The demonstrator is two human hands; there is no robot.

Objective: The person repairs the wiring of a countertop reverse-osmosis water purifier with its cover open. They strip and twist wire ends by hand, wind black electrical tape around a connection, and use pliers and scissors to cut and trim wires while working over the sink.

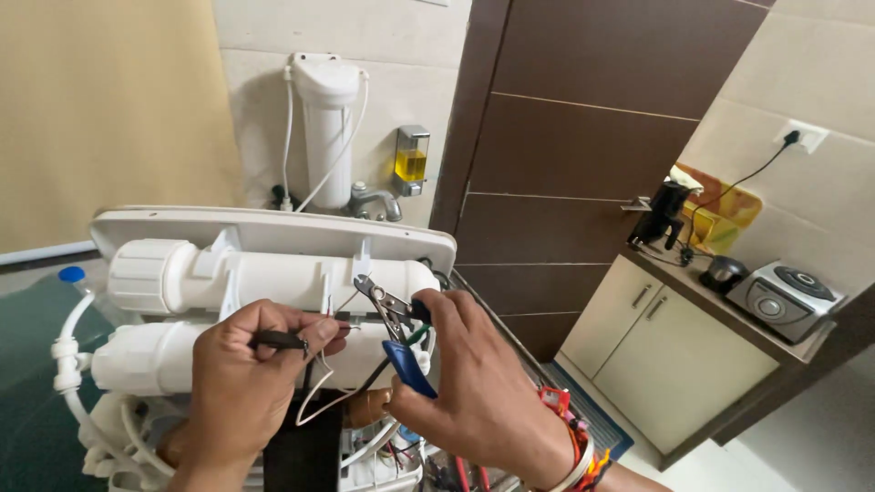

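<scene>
Opened water purifier unit (273,232) fills view from 9 to 12 o'clock, white filter housings (264,278) stacked, tubing at 8. My right hand (478,383) at 5 o'clock, fingers wrapped round blue-handled pliers (394,333), nose pointing toward 11. My left hand (246,383) at 7, thumb and forefinger pinching dark wire (278,340), end held out to plier tip. Judged step: gripping or trimming wire end. Next calls for steady squeeze, wire kept taut

Blue-handled pliers (398,339) with grey metal jaws, white filter housings (273,278), black and white wires (321,387). Yellow liquid in the clear soap dispenser (411,160), dark brown door (583,146), red-orange-white wrist threads (583,456), cream cabinet (674,351).
</scene>
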